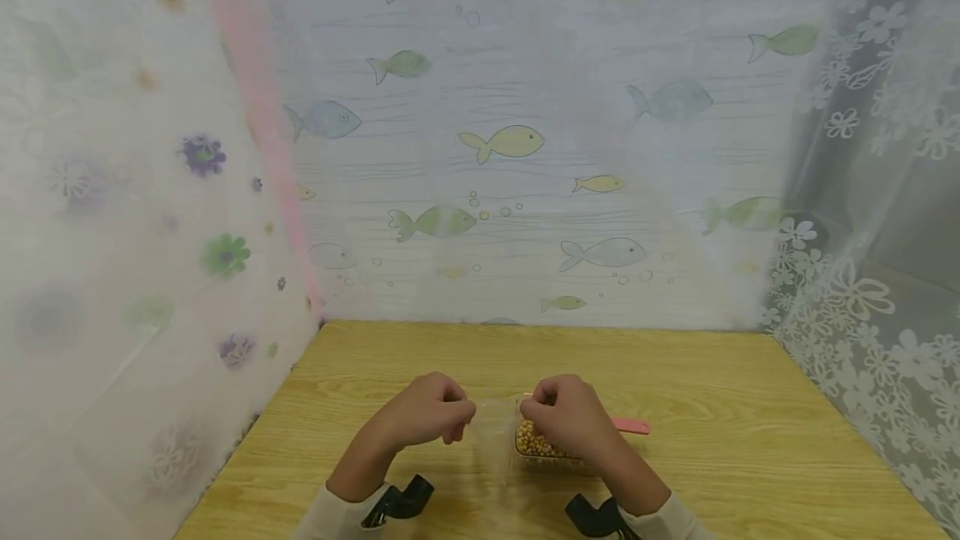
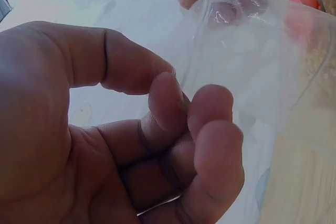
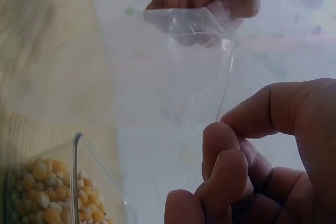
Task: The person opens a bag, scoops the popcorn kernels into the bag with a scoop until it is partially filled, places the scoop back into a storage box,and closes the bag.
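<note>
A clear plastic bag [image 1: 493, 440] hangs between my two hands, its top edge stretched across. My left hand [image 1: 435, 411] pinches one upper corner between thumb and index finger. At the opposite corner my right hand [image 1: 566, 413] pinches the bag the same way, seen closely in the right wrist view. The bag [image 3: 157, 72] looks flat, with nothing inside it. Just under my right hand stands a clear container [image 3: 77, 171] of yellow corn kernels [image 3: 50, 187], partly hidden by that hand in the head view.
A pink handle [image 1: 633, 425] sticks out to the right from behind the right hand, beside the container. The wooden table [image 1: 420, 348] meets a fish-patterned curtain [image 1: 510, 190] at the back. Flowered sheets hang at the left and right sides.
</note>
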Demonstrator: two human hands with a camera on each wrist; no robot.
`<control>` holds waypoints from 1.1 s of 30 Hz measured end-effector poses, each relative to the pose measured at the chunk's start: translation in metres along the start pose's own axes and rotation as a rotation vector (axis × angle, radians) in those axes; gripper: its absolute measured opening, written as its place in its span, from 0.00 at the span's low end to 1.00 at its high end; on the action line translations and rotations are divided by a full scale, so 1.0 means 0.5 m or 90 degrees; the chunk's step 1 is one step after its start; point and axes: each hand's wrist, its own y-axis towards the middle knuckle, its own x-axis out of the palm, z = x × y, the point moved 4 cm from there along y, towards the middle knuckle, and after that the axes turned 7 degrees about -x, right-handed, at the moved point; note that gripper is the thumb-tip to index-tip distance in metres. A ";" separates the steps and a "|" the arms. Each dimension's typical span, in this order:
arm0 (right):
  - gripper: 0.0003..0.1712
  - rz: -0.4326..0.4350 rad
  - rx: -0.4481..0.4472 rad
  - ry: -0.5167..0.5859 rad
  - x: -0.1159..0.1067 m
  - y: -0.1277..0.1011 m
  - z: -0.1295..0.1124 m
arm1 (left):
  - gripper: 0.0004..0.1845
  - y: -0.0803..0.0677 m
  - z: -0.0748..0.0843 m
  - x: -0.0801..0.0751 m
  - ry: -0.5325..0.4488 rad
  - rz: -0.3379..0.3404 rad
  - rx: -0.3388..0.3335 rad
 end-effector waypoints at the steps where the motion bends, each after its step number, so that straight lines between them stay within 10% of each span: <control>1: 0.13 -0.001 0.001 0.003 0.000 0.000 0.000 | 0.18 0.000 0.000 0.000 0.001 0.003 0.001; 9: 0.14 0.014 0.020 0.007 0.002 0.000 0.000 | 0.18 0.004 0.001 0.005 -0.001 0.027 0.025; 18: 0.15 0.018 0.029 0.067 -0.002 -0.004 -0.013 | 0.43 0.016 0.004 0.042 0.122 0.131 0.079; 33: 0.15 0.015 0.036 0.105 -0.004 0.015 -0.001 | 0.22 0.025 0.005 0.020 0.093 0.152 0.128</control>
